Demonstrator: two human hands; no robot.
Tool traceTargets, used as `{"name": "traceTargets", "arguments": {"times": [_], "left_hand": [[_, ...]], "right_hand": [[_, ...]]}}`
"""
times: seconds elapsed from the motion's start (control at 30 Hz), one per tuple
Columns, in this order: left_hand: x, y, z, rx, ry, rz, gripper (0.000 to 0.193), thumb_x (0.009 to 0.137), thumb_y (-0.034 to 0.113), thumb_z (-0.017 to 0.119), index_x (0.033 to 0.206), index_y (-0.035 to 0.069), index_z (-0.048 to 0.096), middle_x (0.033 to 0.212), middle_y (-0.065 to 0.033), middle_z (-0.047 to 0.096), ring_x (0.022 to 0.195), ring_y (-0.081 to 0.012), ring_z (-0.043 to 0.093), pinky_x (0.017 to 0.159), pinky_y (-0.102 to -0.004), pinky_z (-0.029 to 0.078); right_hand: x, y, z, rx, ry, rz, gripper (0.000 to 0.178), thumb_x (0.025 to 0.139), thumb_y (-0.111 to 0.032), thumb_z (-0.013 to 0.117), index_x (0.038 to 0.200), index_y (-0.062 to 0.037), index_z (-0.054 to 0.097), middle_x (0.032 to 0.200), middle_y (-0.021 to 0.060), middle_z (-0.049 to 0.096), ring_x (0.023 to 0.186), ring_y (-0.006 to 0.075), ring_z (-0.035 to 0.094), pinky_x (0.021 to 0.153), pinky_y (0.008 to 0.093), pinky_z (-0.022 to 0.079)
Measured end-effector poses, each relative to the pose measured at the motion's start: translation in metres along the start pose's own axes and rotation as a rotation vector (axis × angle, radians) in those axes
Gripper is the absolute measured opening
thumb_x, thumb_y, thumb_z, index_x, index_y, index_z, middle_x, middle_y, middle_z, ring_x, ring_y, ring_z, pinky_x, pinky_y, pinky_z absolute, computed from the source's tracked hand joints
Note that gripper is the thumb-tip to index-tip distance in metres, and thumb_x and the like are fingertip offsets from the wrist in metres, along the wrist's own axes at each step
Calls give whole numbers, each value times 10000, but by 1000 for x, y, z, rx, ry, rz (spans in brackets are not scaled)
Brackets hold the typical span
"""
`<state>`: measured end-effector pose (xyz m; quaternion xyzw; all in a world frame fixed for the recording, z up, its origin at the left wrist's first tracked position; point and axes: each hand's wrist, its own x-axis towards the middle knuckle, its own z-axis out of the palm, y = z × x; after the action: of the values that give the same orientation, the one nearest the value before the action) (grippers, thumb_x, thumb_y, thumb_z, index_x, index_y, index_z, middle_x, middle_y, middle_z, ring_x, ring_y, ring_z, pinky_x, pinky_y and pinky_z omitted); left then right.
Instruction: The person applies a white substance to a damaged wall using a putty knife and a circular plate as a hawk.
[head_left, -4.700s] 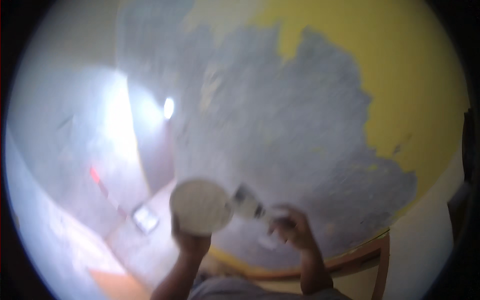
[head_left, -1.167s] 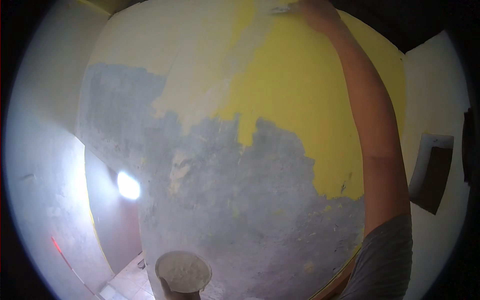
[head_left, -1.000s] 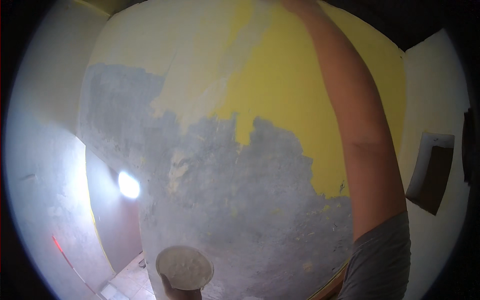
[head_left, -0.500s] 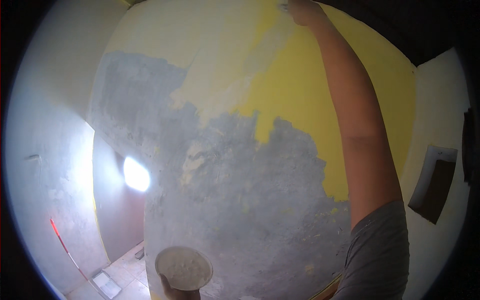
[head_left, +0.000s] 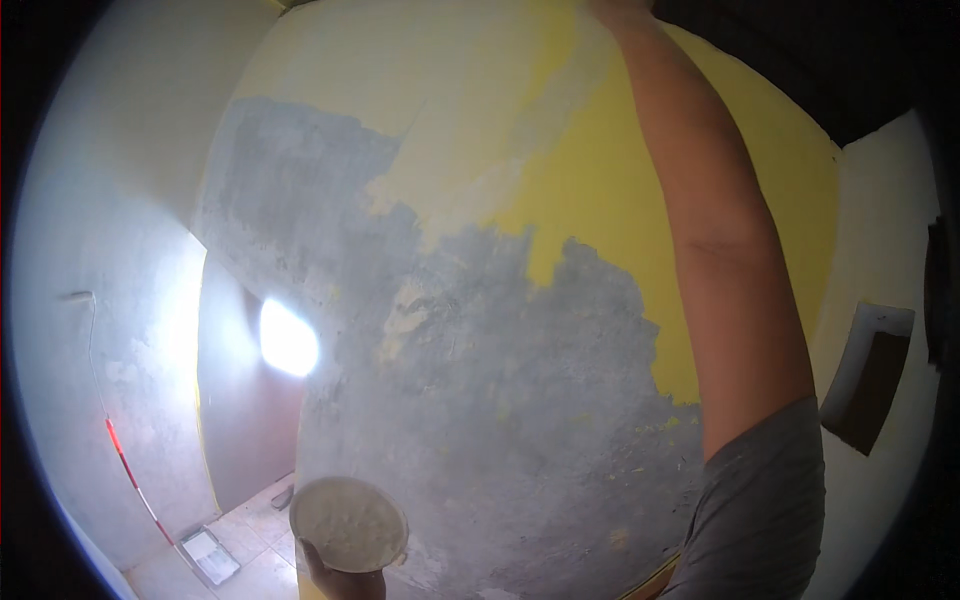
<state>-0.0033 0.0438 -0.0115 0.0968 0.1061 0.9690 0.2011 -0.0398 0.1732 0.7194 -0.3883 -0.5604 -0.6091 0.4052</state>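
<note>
My left hand (head_left: 340, 582) grips a round bowl (head_left: 403, 530) from its near side, thumb against the rim. Pale, lumpy putty fills much of the bowl. My right arm stretches far up in front of the wall, and the right hand (head_left: 622, 10) is cut off by the upper edge. Its fingers, and anything in them, are out of sight. The wall has bare grey plaster (head_left: 500, 400) low down, yellow paint (head_left: 620, 200) at upper right, and a whitish coat (head_left: 440, 80) at upper left that streaks over the yellow.
A roller on a long red-and-white pole (head_left: 125, 455) leans against the left wall. On the tiled floor by its foot lies a paint tray (head_left: 238, 570). Bright light (head_left: 288, 338) glares beside the left doorway. The right wall has a rectangular recess (head_left: 880, 370).
My right hand has slid up, its fingers leaving the view; a small pale thing showed at them before. The bowl has moved slightly left and up, and the view has shifted a little.
</note>
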Motion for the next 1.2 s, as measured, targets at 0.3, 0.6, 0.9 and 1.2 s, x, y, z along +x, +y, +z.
{"name": "traceTargets", "arguments": {"times": [0.3,0.6,0.9,1.2], "left_hand": [[-5,-24,-29,-73,97,-116,754,1049,622,426,1629,156,308,1607,-152,400,1453,-424,416,1164,-623,379],[-4,5,-25,-40,144,-80,738,1068,603,408,1630,134,313,1619,-145,395,1471,-397,403,1196,-610,354],[7,45,-46,-447,72,103,523,1114,259,502,1562,29,363,1480,-164,509,1328,-317,566,1048,-485,552],[16,49,-49,-36,-7,302,615,1124,472,383,1590,71,377,1587,-182,434,1473,-392,395,1199,-622,363]], "right_hand": [[76,1,114,19,166,75,355,1039,-174,544,1293,40,668,1440,210,601,1069,275,729,807,425,619],[40,1,71,58,-45,-165,323,995,-114,522,1218,-65,750,1279,155,731,1193,377,693,883,536,599],[-167,-42,90,210,110,-174,233,970,-135,578,1086,-76,771,1194,170,670,1015,340,722,839,483,621],[-167,29,49,359,302,-133,212,942,-121,580,1075,-66,736,1099,221,643,905,389,734,773,495,610]]}}
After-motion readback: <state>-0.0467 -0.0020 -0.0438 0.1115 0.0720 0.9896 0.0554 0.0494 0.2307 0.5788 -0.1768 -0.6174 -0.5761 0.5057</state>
